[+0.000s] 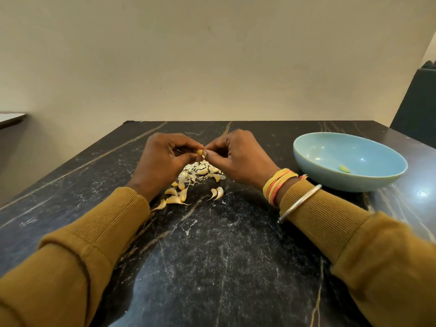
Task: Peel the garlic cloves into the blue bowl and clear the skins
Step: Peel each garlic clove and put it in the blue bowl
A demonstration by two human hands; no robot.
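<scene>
Clove (200, 152) sits between both hands, lifted off the table (212, 256) and above the heap of skins (200, 170).

Left hand (162, 159): fingers and thumb curled in, pinching the clove from its left side.

Right hand (238, 156): thumb and forefinger pinch the clove's other end. A pale strip of skin (203, 157) hangs loose below the fingertips. The bare part of the clove looks yellow; I cannot tell how much skin is left on it.

Heap of skins lies on the table right under the hands, with some cloves mixed in. Unpeeled cloves (175, 198) are scattered nearer the person, beside the left wrist. I note a pair of cloves (217, 192) lying together, a little to the right of these.

Blue bowl (342, 182) stands upright on the table, right of the right hand. I see one peeled clove (344, 168) inside, toward its right side.

Right wrist: yellow and orange threads (278, 185), then a metal bangle (299, 202) over the mustard sleeve (325, 223).
</scene>
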